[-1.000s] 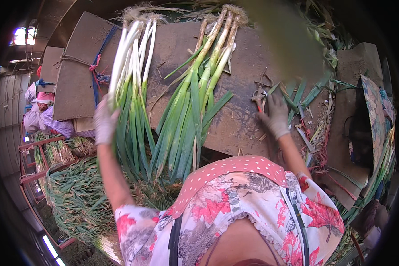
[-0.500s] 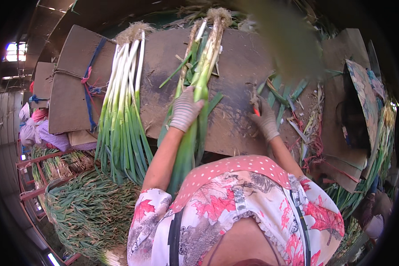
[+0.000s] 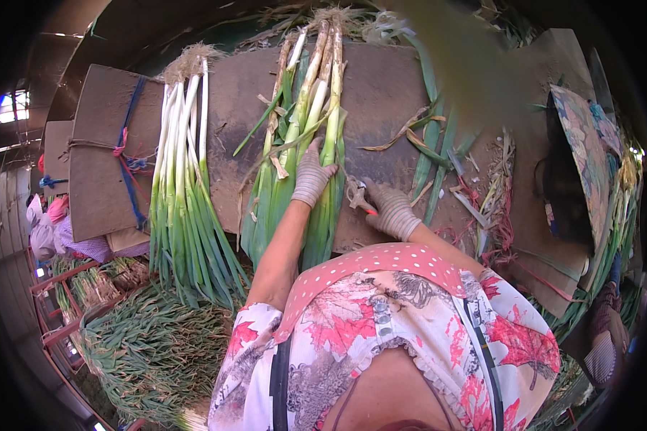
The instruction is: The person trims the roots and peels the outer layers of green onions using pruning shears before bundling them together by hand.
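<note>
Several green onions (image 3: 331,140) lie in a loose pile in front of me, roots away from me and leaves hanging toward my body. My left hand (image 3: 313,178), in a striped work glove, is closed around stalks in this pile; its fingertips are partly hidden among them. Just right of the leaves, my gloved right hand (image 3: 394,210) grips a small tool with an orange handle (image 3: 370,212). Its working end cannot be made out clearly. To the left lies a bunch of peeled green onions (image 3: 183,144), with white stems and roots together.
A brown work board (image 3: 230,93) lies under the onions. Stripped leaves (image 3: 431,136) and scraps with pink string (image 3: 499,208) lie to the right. A large heap of green onions (image 3: 151,352) stands lower left. A dark blur covers part of the upper right.
My right hand has moved left, toward the pile. The onion held by my left hand now lies among several others, and the view has shifted slightly.
</note>
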The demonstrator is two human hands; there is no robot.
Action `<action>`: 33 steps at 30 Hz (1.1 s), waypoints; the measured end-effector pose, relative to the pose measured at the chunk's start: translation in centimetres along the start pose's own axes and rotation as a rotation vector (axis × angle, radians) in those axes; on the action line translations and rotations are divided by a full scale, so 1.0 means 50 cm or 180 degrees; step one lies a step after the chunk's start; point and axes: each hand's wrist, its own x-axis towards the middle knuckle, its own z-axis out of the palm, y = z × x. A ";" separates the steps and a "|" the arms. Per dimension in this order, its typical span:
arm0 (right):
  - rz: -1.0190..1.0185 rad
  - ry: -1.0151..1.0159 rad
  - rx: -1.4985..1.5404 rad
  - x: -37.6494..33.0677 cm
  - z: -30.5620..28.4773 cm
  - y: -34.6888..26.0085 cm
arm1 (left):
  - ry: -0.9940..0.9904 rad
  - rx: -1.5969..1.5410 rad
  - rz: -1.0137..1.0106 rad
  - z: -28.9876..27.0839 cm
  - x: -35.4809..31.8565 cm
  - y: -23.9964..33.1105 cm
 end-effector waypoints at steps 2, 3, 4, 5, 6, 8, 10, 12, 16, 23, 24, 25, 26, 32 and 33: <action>0.0214 -0.0019 0.0168 0.047 -0.029 0.005 | -0.0058 0.0108 -0.0152 -0.012 -0.012 0.007; 0.0328 -0.0008 0.0244 0.080 -0.051 0.008 | -0.0066 0.0072 -0.0165 -0.016 -0.013 0.006; 0.0352 0.0133 0.0195 0.119 -0.065 0.018 | -0.0088 -0.0134 -0.0226 -0.017 -0.014 0.001; 0.0374 0.0272 0.0148 0.164 -0.080 0.030 | -0.0111 -0.0340 -0.0289 -0.019 -0.017 -0.005; 0.0354 0.0404 0.0109 0.213 -0.094 0.039 | -0.0101 -0.0530 -0.0370 -0.023 -0.022 -0.018; 0.0500 0.0447 0.0163 0.297 -0.150 0.046 | -0.0201 -0.1230 -0.0545 -0.026 -0.028 -0.036; 0.0364 0.1060 -0.0033 0.388 -0.142 0.119 | -0.0448 -0.2328 -0.0900 -0.032 -0.030 0.001; 0.0453 0.1000 -0.0030 0.453 -0.192 0.124 | -0.0521 -0.2628 -0.1127 -0.050 -0.034 0.014; 0.0551 0.0965 0.0009 0.508 -0.233 0.133 | -0.0438 -0.2422 -0.1420 -0.081 -0.040 0.046; 0.0098 0.1300 0.0861 0.378 -0.150 0.134 | -0.0408 -0.2785 -0.1270 -0.238 -0.039 0.117; -0.0265 0.1231 0.0890 0.324 -0.113 0.101 | -0.0336 -0.2811 -0.1173 -0.271 -0.025 0.125; -0.0662 0.0629 0.0916 0.245 -0.134 0.038 | -0.0183 -0.2612 -0.1086 -0.303 -0.012 0.142; -0.0515 -0.0020 0.0668 0.208 -0.111 0.020 | -0.0076 -0.2392 -0.0970 -0.318 0.008 0.153; 0.0511 0.0998 0.0409 0.192 -0.092 0.116 | -0.0113 -0.1947 -0.1418 -0.269 -0.010 0.029; -0.0055 0.1068 0.0634 0.167 -0.069 0.088 | 0.0083 -0.1967 -0.1472 -0.253 -0.020 0.015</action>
